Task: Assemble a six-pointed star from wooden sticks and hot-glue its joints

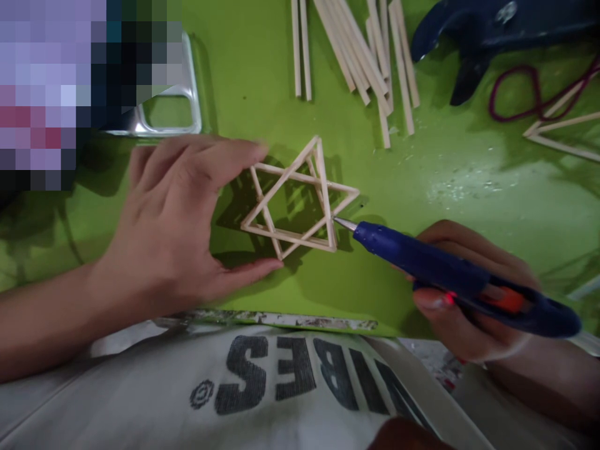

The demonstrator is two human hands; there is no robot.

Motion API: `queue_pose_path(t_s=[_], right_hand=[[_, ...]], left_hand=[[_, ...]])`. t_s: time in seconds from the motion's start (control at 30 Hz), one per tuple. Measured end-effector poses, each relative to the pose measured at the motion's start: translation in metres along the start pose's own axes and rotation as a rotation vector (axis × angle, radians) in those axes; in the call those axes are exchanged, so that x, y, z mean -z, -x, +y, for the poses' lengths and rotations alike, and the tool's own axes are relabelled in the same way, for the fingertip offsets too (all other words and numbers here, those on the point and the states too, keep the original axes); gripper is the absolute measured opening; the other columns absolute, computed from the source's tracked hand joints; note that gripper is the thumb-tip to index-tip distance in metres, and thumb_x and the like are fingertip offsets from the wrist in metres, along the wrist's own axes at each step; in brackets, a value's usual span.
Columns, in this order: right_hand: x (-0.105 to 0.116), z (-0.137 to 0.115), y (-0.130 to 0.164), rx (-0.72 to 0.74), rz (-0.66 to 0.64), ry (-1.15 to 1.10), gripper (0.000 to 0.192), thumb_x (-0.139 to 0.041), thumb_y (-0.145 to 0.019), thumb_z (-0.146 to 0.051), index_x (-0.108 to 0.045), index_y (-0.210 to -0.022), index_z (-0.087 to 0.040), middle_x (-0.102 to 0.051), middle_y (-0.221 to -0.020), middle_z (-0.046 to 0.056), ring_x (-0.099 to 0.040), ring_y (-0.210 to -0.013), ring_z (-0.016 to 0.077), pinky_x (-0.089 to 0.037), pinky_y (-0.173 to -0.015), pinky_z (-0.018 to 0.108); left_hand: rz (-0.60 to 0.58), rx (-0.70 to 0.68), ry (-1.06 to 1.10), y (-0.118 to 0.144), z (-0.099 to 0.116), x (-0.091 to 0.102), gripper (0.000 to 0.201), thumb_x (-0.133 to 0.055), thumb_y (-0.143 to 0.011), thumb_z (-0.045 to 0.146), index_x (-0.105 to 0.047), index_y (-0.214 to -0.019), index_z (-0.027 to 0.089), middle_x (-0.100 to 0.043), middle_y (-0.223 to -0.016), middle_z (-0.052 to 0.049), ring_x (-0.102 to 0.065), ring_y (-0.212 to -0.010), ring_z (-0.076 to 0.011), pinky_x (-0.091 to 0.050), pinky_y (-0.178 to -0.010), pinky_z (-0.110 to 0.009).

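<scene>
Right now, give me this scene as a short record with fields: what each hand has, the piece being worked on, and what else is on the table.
left hand: steadies the stick star frame, thumb and fingertips at its left side
right hand: grips the blue glue gun
glue gun tip: at a joint on the frame's right side
surface: green table
loose sticks: scattered beyond the frame
also there: second blue tool, purple cord, another stick frame, clear phone case
</scene>
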State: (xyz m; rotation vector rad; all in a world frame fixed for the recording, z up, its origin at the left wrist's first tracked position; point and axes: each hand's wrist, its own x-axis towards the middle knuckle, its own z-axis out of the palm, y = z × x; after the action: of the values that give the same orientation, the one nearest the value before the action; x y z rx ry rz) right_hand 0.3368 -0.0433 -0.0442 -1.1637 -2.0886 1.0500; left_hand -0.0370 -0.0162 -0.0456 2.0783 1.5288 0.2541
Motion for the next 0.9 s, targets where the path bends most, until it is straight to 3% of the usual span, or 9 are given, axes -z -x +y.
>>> queue_pose_path(t_s=[0.17, 0.33, 0.5, 0.7, 0.8, 0.9], right_hand=[[0.0028, -0.0008, -0.0032, 0.018, -0.028, 0.014, 0.011, -0.079, -0.096, -0.026, -0.069, -0.100, -0.023, -0.069, -0.089, 0.005, -0.066, -0.063, 0.0154, -0.051, -0.050, 0.030], [0.0065, -0.0020, -0.0083, 0.050, -0.066, 0.030, 0.014, -0.078, -0.093, -0.022, -0.068, -0.102, -0.025, -0.069, -0.087, 0.004, -0.067, -0.063, 0.0165, -0.054, -0.050, 0.030], [0.0088, -0.0030, -0.0078, 0.050, -0.100, 0.049, 0.018, -0.077, -0.092, -0.018, -0.066, -0.105, -0.025, -0.069, -0.089, 0.005, -0.066, -0.061, 0.0160, -0.054, -0.049, 0.031], [0.0097, -0.0038, -0.0070, 0.044, -0.069, 0.028, 0.019, -0.077, -0.091, -0.018, -0.067, -0.105, -0.025, -0.069, -0.087, 0.006, -0.067, -0.062, 0.0178, -0.054, -0.050, 0.033], [0.0078, -0.0025, -0.0077, 0.031, -0.099, 0.018, 0.021, -0.077, -0.089, -0.017, -0.068, -0.107, -0.024, -0.070, -0.090, 0.006, -0.068, -0.062, 0.0162, -0.055, -0.051, 0.031], [0.0046, -0.0013, -0.0046, 0.019, -0.045, 0.002, 0.016, -0.077, -0.091, -0.020, -0.070, -0.106, -0.023, -0.071, -0.091, 0.007, -0.068, -0.063, 0.0166, -0.055, -0.052, 0.031]], left_hand=[[-0.002, 0.008, 0.013, -0.0017, 0.0011, 0.0005, 0.094, -0.077, -0.088, 0.085, -0.061, -0.165, 0.033, -0.073, -0.165, -0.016, -0.066, -0.161, -0.0443, -0.048, -0.129, -0.080], [-0.016, 0.018, -0.012, -0.0016, 0.0018, 0.0011, 0.091, -0.075, -0.088, 0.086, -0.059, -0.164, 0.039, -0.074, -0.164, -0.013, -0.066, -0.161, -0.0428, -0.050, -0.129, -0.079], [-0.016, 0.003, -0.075, -0.0020, 0.0028, 0.0003, 0.094, -0.068, -0.089, 0.089, -0.058, -0.166, 0.036, -0.074, -0.163, -0.015, -0.066, -0.161, -0.0445, -0.051, -0.130, -0.078], [-0.001, 0.017, -0.012, -0.0029, 0.0045, -0.0005, 0.096, -0.075, -0.084, 0.087, -0.065, -0.163, 0.033, -0.076, -0.160, -0.018, -0.067, -0.161, -0.0465, -0.050, -0.128, -0.078], [0.012, -0.004, -0.037, -0.0023, 0.0036, -0.0008, 0.095, -0.070, -0.088, 0.089, -0.062, -0.165, 0.033, -0.075, -0.162, -0.017, -0.066, -0.161, -0.0468, -0.049, -0.130, -0.079], [0.008, -0.006, -0.044, -0.0022, 0.0022, -0.0006, 0.093, -0.067, -0.091, 0.091, -0.060, -0.166, 0.037, -0.075, -0.163, -0.014, -0.067, -0.161, -0.0450, -0.050, -0.131, -0.078]])
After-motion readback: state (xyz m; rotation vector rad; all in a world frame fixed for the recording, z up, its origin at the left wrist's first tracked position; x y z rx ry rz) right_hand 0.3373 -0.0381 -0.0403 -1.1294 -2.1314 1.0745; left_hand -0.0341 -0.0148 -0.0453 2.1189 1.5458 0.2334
